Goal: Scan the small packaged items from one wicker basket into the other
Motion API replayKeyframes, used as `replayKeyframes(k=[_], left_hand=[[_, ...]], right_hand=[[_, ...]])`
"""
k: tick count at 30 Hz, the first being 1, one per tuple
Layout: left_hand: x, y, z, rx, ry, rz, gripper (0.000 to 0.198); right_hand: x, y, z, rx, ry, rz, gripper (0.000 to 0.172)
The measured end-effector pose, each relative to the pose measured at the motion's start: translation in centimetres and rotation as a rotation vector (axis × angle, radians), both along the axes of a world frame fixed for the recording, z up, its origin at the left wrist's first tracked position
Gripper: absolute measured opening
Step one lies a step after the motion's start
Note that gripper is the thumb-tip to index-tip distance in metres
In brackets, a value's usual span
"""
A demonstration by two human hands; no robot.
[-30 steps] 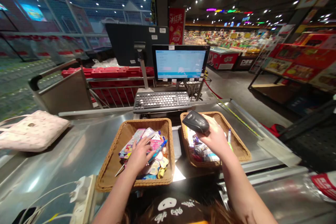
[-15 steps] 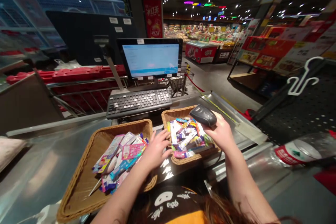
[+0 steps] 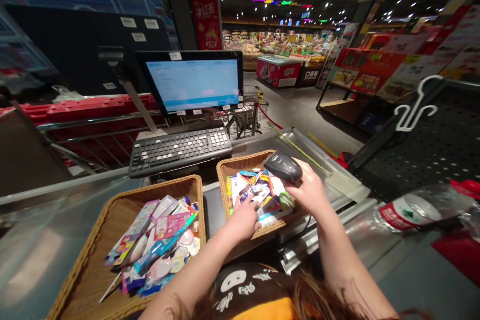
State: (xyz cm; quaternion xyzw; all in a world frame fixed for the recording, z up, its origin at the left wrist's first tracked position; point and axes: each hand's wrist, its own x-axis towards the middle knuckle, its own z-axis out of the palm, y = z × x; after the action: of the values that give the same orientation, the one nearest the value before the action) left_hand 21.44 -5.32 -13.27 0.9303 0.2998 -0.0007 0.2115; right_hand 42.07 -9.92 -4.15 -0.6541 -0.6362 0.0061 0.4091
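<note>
In the head view my right hand point(image 3: 311, 190) is wrapped round a black barcode scanner point(image 3: 284, 166), held over the right wicker basket point(image 3: 245, 160). That basket holds a heap of small, brightly wrapped candy packets point(image 3: 262, 187). My left hand point(image 3: 245, 218) reaches over its near left side, the index finger stretched onto the packets and the fingers somewhat apart. No item shows in its grasp, though the fingertips partly blend with the wrappers. A larger wicker basket point(image 3: 123, 192) on the left holds pink, blue and purple packaged sweets point(image 3: 161, 240).
Behind the baskets lie a black keyboard point(image 3: 182, 150) and a lit monitor point(image 3: 195, 85). A second dark screen point(image 3: 86, 50) stands at the left. On the right are a plastic bottle point(image 3: 410, 211) and a white hanger point(image 3: 416, 105) on a black perforated panel point(image 3: 450, 135).
My left hand has moved right, from the gap between the baskets onto the packets in the right basket. The scanner stays in my right hand. The whole view has shifted slightly.
</note>
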Motion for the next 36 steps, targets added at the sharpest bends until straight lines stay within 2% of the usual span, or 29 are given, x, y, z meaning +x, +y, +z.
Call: replayKeyframes(k=[8,17,20,24,29,36], left_hand=[[-0.6,1.9,-0.5,0.044,-0.148,0.229,0.025],[-0.7,1.7,0.0,0.048,-0.101,0.078,0.024],[-0.9,1.9,0.5,0.038,-0.138,0.128,0.024],[-2.0,2.7,1.7,0.11,-0.21,0.227,0.023],[-4.7,3.9,3.6,0.262,-0.286,0.342,0.02],[-9.1,5.0,7.4,0.295,-0.38,0.527,0.028]], right_hand=[[0.7,0.4,-0.4,-0.004,-0.027,0.03,0.043],[0.7,0.2,-0.1,-0.011,0.017,0.035,0.046],[0.8,0.1,-0.2,-0.002,0.014,0.032,0.045],[1.0,-0.1,-0.6,-0.008,0.01,0.022,0.043],[0.9,-0.2,-0.9,-0.003,0.018,0.018,0.045],[-0.2,0.3,-0.3,0.028,-0.001,0.088,0.045]])
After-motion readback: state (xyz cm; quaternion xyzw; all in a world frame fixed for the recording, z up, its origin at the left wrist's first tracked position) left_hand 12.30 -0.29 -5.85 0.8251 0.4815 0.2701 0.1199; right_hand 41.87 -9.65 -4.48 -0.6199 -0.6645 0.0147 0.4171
